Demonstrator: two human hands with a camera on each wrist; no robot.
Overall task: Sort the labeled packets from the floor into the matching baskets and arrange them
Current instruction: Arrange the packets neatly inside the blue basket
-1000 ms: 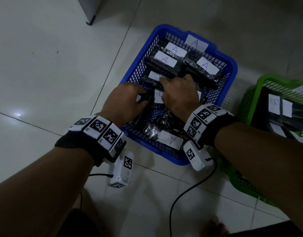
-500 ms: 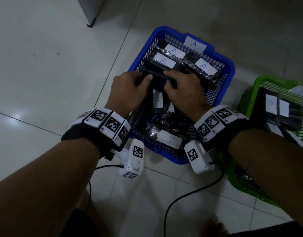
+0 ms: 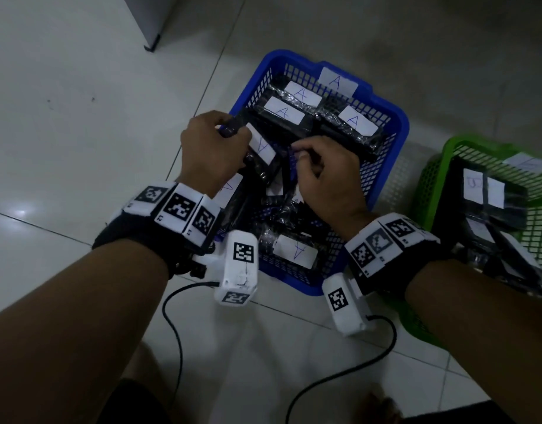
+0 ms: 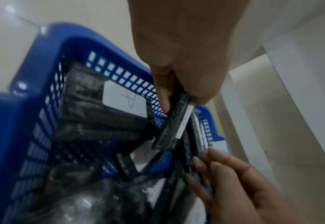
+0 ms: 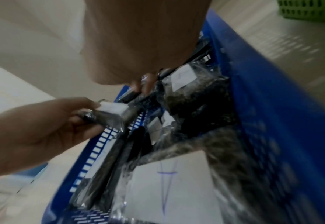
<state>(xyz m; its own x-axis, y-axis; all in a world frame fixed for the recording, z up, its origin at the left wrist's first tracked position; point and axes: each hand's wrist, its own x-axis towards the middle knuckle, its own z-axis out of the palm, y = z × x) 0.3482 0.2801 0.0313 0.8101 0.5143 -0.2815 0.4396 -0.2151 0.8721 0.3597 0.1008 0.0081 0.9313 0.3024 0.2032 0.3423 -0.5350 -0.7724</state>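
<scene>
The blue basket (image 3: 398, 127) carries an "A" tag (image 3: 337, 82) and holds several black plastic-wrapped packets with white "A" labels. Three lie flat at its far end (image 3: 283, 113); one lies at the near end (image 3: 294, 250). My left hand (image 3: 233, 133) grips one black packet (image 3: 260, 145) by its end, tilted up over the basket's left side; the left wrist view shows thumb and fingers pinching it (image 4: 173, 128). My right hand (image 3: 306, 154) is in the basket's middle, fingers curled and pinching the edge of an upright packet (image 5: 137, 94).
A green basket (image 3: 431, 166) stands right of the blue one with several black packets bearing white labels. A grey cabinet foot (image 3: 150, 47) is at the far left. Two wrist-camera cables (image 3: 172, 325) trail on the pale tiled floor.
Both hands were together on one packet in the basket's middle. The left hand has since raised a packet toward the left wall, and the right hand has drawn back and down among the upright packets.
</scene>
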